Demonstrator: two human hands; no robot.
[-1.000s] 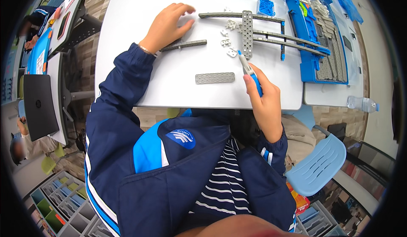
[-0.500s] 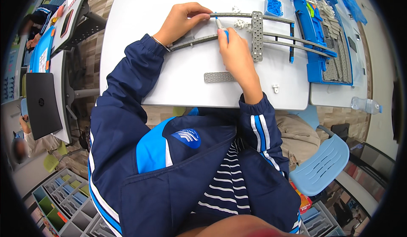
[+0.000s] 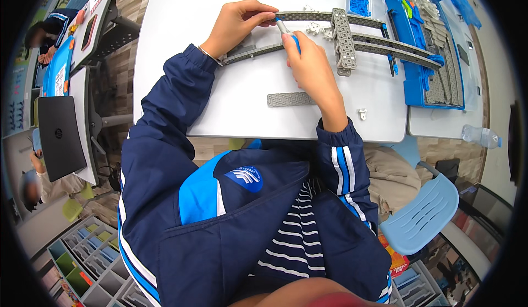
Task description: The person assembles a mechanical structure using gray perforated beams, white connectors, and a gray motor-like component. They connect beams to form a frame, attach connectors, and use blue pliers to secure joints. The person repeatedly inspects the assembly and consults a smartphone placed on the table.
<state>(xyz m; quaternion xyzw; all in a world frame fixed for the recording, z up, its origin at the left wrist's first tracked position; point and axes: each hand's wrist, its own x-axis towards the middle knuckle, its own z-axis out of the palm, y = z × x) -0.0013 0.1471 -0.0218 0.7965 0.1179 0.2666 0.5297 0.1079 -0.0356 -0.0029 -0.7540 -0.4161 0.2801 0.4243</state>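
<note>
With thumb and fingers pinched together, my left hand (image 3: 234, 26) holds the left end of a long grey perforated beam (image 3: 305, 16). This beam belongs to an assembly with a wide grey cross plate (image 3: 344, 43) and more long beams (image 3: 399, 47) reaching right. In my right hand (image 3: 314, 73) is a hand tool (image 3: 284, 29) with a whitish shaft and a blue grip. Its tip meets the beam end, close to my left fingertips, beside a small blue piece. Another grey beam (image 3: 256, 52) runs below, past my left wrist. A loose grey plate (image 3: 289, 99) lies near my right forearm.
On the white table (image 3: 220, 112) are a clear box of blue pins (image 3: 359, 4), small white connectors (image 3: 314, 28) and a single white connector (image 3: 362, 113). A blue parts tray (image 3: 413, 90) stands at the right. A bottle (image 3: 479, 135) lies beyond the near right edge.
The assembly's cross plate and right end have tilted and shifted slightly. The tool's tip has come closer to my left fingertips. Both hands keep their hold, and the whole view has shifted a little.
</note>
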